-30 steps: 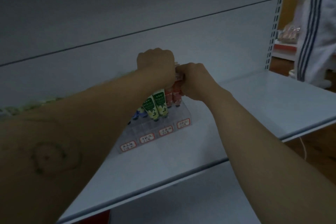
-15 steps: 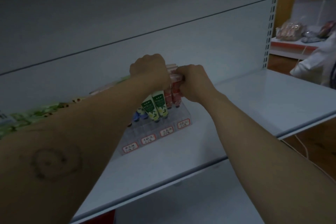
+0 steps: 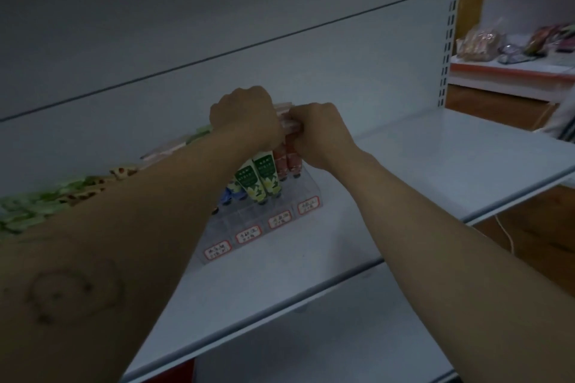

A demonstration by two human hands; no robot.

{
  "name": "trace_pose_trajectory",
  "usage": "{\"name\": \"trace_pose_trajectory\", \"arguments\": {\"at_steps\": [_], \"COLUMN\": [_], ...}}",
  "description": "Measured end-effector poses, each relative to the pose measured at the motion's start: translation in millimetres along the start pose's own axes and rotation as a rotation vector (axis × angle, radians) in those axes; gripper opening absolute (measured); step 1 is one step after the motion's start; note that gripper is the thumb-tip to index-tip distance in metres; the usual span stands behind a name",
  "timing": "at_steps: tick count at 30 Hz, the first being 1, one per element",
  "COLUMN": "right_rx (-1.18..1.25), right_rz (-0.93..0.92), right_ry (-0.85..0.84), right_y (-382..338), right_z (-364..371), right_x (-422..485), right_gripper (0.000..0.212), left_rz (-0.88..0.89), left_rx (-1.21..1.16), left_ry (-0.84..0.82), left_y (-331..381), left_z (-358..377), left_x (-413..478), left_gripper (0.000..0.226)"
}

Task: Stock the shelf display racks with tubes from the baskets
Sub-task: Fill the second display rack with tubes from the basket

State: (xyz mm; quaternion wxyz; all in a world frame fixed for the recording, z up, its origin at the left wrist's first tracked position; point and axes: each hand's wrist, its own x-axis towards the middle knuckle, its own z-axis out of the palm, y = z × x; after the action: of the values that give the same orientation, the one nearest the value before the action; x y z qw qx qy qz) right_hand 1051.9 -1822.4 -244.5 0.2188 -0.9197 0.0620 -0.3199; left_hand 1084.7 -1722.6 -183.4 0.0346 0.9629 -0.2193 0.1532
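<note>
A clear display rack [image 3: 273, 218] with red-framed price labels stands on the white shelf [image 3: 404, 171]. Green tubes [image 3: 261, 177], blue tubes [image 3: 230, 193] and red tubes [image 3: 287, 162] stand upright in its slots. My left hand [image 3: 245, 118] is curled over the tops of the tubes at the rack's back. My right hand [image 3: 320, 134] pinches the upper end of the red tubes in the rightmost column. The fingertips of both hands are hidden behind the knuckles.
More tubes and packs [image 3: 62, 196] lie along the shelf's back at the left. A slotted upright [image 3: 449, 25] bounds the shelf on the right. Beyond it, another shelf [image 3: 510, 68] holds bagged goods. Someone's white clothing [image 3: 564, 124] shows at the right edge.
Both hands stay at the rack's tube tops, barely shifting. The view has turned slightly, and the person at the right has moved almost out of sight.
</note>
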Motion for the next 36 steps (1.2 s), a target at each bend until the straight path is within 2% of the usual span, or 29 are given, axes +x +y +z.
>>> {"name": "trace_pose_trajectory", "arguments": {"at_steps": [3,8,13,16,18,24,30,32,34,36], "right_rx": [0.054,0.139,0.082,0.046,0.046,-0.015,0.147,0.160,0.180,0.156], "right_rz": [-0.005,0.027,0.099,0.143,0.160,0.008,0.083,0.091,0.137,0.154], "right_ry": [-0.024,-0.020,-0.035,0.014,0.018,-0.030,-0.031,-0.103,-0.229,-0.300], "right_y": [5,6,2,2,0,-1,6,8,10,10], "right_z": [-6,-13,-7,0,0,-9,-18,-26,-36,-46], "right_x": [0,-3,2,5,5,4,0,-5,-16,-28], "right_gripper": [0.023,0.027,0.016,0.022,0.013,0.021,0.027,0.038,0.064,0.082], "left_rz": [0.019,0.040,0.057,0.063,0.052,0.030,0.067,0.106,0.139,0.192], "left_rx": [-0.014,0.019,0.098,0.126,0.112,0.059,0.054,0.060,0.029,-0.002], "left_ry": [-0.015,-0.015,0.025,0.037,0.033,0.017,0.007,0.009,0.028,0.092], "left_y": [-3,-1,5,7,7,4,-1,-5,-9,-16], "left_z": [2,1,0,1,0,-3,-1,2,-3,-17], "left_x": [3,1,-6,-10,-10,-7,-10,-17,-25,-38], "left_gripper": [0.033,0.036,0.041,0.041,0.040,0.034,0.034,0.030,0.029,0.036]}}
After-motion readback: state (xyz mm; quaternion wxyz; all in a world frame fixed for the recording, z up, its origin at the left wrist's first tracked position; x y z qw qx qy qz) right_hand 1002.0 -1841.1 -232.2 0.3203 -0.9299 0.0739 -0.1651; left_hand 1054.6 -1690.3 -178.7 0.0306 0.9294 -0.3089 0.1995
